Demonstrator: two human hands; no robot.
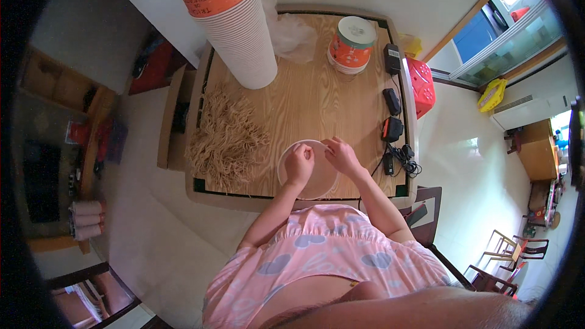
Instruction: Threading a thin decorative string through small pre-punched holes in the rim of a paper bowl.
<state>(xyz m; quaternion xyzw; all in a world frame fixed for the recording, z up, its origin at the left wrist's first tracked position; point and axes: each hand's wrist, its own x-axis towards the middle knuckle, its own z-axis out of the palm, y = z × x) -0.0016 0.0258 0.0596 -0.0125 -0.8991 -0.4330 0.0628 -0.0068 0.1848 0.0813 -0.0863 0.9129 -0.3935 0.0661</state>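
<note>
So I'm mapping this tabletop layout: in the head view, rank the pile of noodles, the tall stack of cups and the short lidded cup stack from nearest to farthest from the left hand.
1. Pile of noodles: just left of the left hand, on the table's left side.
2. Short lidded cup stack: far side, to the right.
3. Tall stack of cups: far left corner; its base is only slightly farther than the short stack, so nearly level.

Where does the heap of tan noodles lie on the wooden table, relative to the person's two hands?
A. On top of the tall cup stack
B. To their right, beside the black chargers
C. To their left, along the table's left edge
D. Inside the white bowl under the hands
C: the noodle heap spreads along the table's left side, left of the left hand and right hand, which meet over the white bowl.
</note>
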